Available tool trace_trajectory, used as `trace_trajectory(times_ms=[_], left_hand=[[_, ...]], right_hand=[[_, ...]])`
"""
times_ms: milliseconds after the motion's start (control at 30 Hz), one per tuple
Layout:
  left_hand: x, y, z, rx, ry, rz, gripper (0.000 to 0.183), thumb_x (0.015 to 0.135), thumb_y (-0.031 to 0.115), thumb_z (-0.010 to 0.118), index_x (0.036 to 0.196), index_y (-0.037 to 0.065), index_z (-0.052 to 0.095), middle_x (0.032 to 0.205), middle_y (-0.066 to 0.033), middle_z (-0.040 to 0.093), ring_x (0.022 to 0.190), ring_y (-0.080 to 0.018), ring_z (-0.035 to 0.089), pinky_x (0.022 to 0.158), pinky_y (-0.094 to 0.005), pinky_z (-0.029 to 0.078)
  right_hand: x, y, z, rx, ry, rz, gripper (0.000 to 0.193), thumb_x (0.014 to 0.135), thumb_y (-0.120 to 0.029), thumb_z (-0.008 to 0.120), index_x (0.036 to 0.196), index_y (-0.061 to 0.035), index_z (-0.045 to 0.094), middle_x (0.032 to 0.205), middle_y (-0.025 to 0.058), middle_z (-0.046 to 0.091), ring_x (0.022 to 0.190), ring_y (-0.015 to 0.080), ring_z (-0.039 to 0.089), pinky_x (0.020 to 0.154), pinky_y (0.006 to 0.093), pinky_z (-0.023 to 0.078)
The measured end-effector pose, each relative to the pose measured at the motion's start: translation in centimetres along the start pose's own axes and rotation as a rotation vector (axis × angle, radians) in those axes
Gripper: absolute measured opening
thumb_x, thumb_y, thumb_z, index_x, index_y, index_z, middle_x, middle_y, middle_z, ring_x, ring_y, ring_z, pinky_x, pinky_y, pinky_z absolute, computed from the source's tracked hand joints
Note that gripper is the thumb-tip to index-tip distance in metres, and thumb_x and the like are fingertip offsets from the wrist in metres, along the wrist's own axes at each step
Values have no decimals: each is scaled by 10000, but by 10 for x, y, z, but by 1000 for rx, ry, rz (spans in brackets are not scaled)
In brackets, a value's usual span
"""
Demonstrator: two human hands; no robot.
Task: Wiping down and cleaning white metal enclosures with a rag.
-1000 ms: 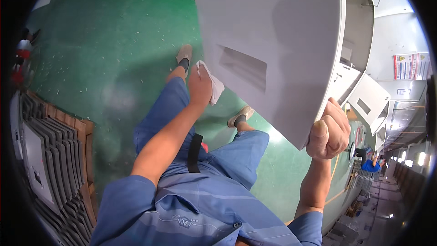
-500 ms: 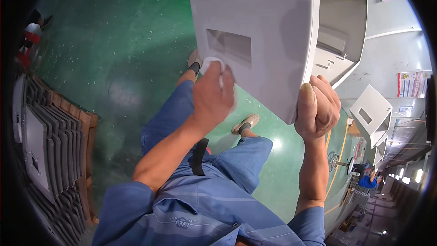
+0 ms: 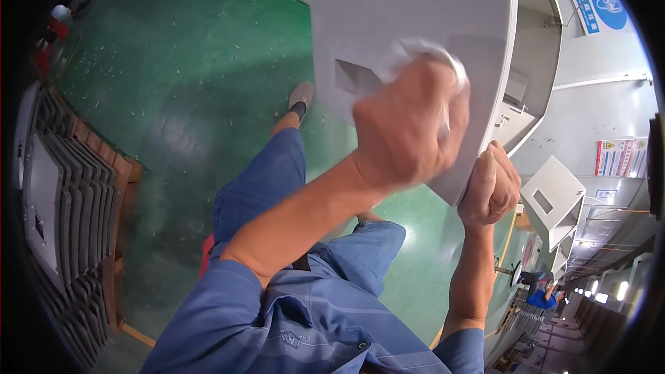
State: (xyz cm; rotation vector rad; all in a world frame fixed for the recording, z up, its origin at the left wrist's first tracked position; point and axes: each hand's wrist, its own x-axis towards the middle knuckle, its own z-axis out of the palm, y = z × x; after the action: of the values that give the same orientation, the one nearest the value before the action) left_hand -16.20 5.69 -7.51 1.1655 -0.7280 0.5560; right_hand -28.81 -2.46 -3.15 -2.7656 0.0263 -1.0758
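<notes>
Currently, the left hand (image 3: 412,121) is closed around a white cloth (image 3: 431,47), both blurred by motion, over the face of a grey panel (image 3: 409,0). Half a second earlier, hand and cloth were beside the panel's lower left edge, below the rectangular cutout (image 3: 352,76); they are now to the right of it, and the forearm hides part of the floor. Whether the cloth touches the panel cannot be told.

The right hand (image 3: 490,187) remains clamped on the panel's lower right corner, thumb on the near side. The panel stands in front of the person, upper part out of view.

Markings noted: a blue and white sign (image 3: 601,3) with a round pictogram and characters is mounted on the wall at upper right, showing more fully than before. Below it is a white notice sheet (image 3: 620,158) with red and yellow areas, its text too small to read. A pale emblem (image 3: 298,339) with lettering, partly folded, is on the blue shirt (image 3: 325,318).
</notes>
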Motion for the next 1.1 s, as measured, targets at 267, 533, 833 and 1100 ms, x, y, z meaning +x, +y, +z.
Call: trace_trajectory(times_ms=[267, 533, 833, 1100], left_hand=[[47, -103, -1, 419, 48, -354, 184, 915, 224, 531, 940, 57, 604, 817, -187, 660, 766, -399, 631, 668, -462, 493], [-8, -200, -29, 600, -194, -684, 227, 939, 268, 495, 955, 49, 552, 817, -223, 653, 797, -454, 620, 715, -525, 477], [-150, -191, -31, 491, -221, -974, 265, 948, 256, 475, 988, 13, 572, 924, -256, 622, 903, -444, 593, 783, -498, 466], [-134, -193, -67, 426, -148, -1046, 266, 978, 258, 443, 1105, 53, 557, 928, -142, 627, 850, -297, 634, 727, -396, 498]], right_hand=[[12, -9, 8, 31, -3, -24, 356, 786, -31, 630, 521, -73, 395, 491, 20, 377, 425, 174, 308, 456, 314, 230], [23, -33, 10, -17, -85, -57, 374, 769, -41, 669, 514, -82, 399, 485, 16, 377, 411, 161, 325, 443, 306, 224], [17, -34, 4, -49, -11, -11, 361, 784, -48, 649, 515, -76, 410, 488, 21, 386, 416, 161, 327, 447, 310, 232], [6, -39, 9, -12, -16, -100, 411, 723, -126, 715, 501, -108, 370, 501, 15, 309, 419, 172, 298, 448, 318, 196]])
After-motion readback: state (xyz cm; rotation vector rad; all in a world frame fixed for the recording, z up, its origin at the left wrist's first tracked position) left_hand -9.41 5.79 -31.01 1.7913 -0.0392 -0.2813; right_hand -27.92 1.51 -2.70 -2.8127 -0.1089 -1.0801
